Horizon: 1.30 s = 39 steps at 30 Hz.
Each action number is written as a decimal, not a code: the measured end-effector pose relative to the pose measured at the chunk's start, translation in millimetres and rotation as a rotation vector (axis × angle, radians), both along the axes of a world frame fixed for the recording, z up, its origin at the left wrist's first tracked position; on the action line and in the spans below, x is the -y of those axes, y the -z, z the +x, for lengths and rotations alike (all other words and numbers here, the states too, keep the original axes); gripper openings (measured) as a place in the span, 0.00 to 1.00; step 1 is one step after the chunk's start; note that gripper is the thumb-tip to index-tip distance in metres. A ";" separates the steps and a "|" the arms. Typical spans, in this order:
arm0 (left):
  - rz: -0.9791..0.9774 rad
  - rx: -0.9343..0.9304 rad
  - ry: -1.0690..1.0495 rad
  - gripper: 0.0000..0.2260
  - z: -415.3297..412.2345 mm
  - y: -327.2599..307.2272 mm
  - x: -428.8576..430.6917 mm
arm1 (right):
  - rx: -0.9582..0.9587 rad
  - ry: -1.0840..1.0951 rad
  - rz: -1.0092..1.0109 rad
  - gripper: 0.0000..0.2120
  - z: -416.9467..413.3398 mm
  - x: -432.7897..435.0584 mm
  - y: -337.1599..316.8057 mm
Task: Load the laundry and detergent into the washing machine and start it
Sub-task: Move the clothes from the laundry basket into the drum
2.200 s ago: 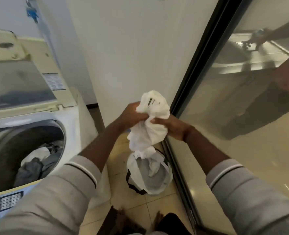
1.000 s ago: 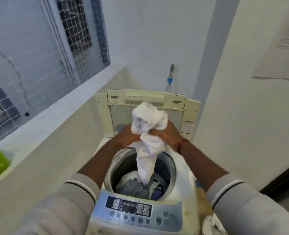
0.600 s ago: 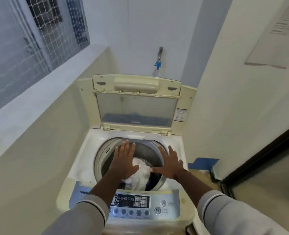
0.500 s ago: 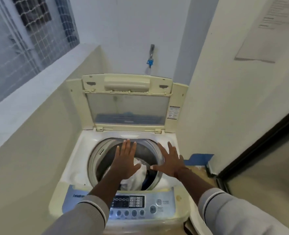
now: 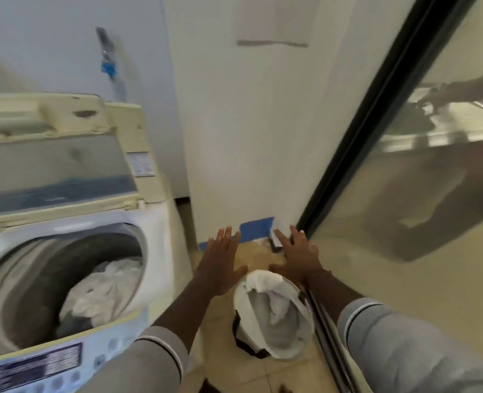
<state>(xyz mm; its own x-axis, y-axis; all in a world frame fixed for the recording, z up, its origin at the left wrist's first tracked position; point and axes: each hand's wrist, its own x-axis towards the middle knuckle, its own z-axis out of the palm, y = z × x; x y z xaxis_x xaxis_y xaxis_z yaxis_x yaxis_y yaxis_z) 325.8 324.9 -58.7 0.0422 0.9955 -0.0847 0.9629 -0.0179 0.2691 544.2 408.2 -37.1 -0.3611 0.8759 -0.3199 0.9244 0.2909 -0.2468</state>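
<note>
Laundry (image 5: 104,290), mostly a crumpled white cloth over darker pieces, lies in the drum of the top-loading washing machine (image 5: 155,251) at the left, whose lid (image 5: 55,168) stands raised. More white laundry sits in a laundry bag (image 5: 274,316) with dark straps on the tiled floor, just right of the machine and against the black frame of a glass door (image 5: 356,143). The left hand (image 5: 220,262) and right hand (image 5: 298,258) are both flat, palms down, fingers spread, holding nothing. They hover above the bag's far rim, one to either side, well clear of the drum. Grey sleeves cover both forearms. The picture is motion-blurred.
</note>
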 end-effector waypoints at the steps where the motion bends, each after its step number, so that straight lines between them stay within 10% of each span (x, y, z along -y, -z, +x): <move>1: -0.026 0.004 -0.003 0.40 19.7 11.4 -7.5 | 0.017 0.011 -0.012 0.47 18.7 -3.2 8.2; 13: -0.299 0.161 0.061 0.38 106.3 157.9 -32.7 | 0.071 0.109 -0.275 0.46 110.2 5.7 150.0; 29: -0.577 0.279 0.064 0.36 162.8 610.7 -78.6 | -0.027 0.268 -0.447 0.45 110.3 -43.0 610.0; 37: -0.494 0.925 -0.335 0.48 203.6 727.4 -131.1 | -0.071 0.353 -0.333 0.43 100.1 -84.9 764.1; 39: -0.576 1.075 -0.375 0.37 211.0 734.8 -134.5 | -0.069 0.381 -0.292 0.32 100.3 -84.4 772.9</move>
